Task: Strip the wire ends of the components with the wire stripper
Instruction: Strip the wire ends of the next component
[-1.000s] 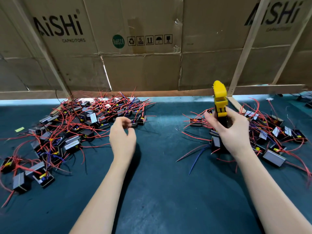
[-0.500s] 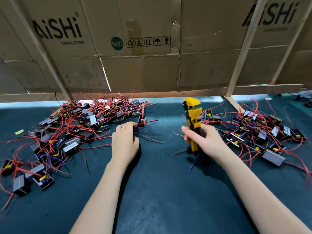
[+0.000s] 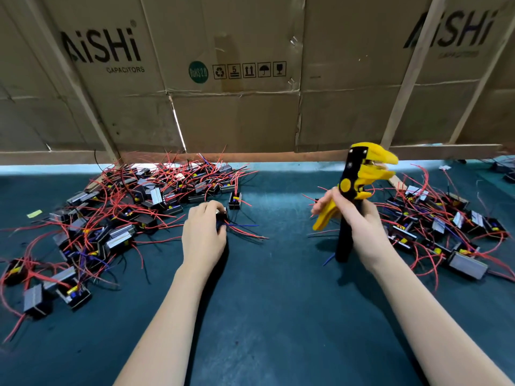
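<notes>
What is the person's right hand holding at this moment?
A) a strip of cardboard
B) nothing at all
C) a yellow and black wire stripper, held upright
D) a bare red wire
C: the right hand grips the handles of the yellow and black wire stripper, whose head points up above the green mat.
</notes>
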A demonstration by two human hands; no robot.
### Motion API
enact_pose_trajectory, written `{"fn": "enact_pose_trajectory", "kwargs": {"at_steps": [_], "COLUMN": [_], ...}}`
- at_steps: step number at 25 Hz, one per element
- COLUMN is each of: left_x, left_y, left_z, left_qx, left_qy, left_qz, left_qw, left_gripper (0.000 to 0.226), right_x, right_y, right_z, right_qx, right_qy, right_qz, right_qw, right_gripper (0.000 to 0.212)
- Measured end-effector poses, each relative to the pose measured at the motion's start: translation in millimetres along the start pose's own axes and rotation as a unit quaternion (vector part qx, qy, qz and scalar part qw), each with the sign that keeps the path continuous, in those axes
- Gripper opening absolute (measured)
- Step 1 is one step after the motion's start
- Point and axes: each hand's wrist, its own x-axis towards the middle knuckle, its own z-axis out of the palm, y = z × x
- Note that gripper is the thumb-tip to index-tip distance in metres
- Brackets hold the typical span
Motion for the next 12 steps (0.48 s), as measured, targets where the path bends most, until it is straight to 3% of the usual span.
{"fn": "enact_pose_trajectory", "kwargs": {"at_steps": [2,4,8,12], "left_x": [1,0,-1,-3], "left_y": [0,-1,1,11], "left_z": [1,0,-8,-13], "left_qx": [0.017,0.019,-0.006,-0.123], "left_qy": [0.007,0.014,0.002,-0.036], "left_qz": [-0.013,-0.05,-0.141,-0.143], "left_qw": [1.0,0.998,0.99,0.981], "left_gripper": [0.031,0.028,0.034,0.026], "right_x": [-5,-9,-9,-13], "right_y": [-2,1,-1,0], "right_z": [10,14,8,15], "right_qx": [0.011,-0.033,-0.047,-0.062], "right_qy": [-0.105,-0.156,-0.193,-0.198], "right_qz": [0.041,0.086,0.127,0.169], "right_qw": [0.994,0.983,0.972,0.964], "right_gripper": [0.039,0.041,0.04,0.057]}}
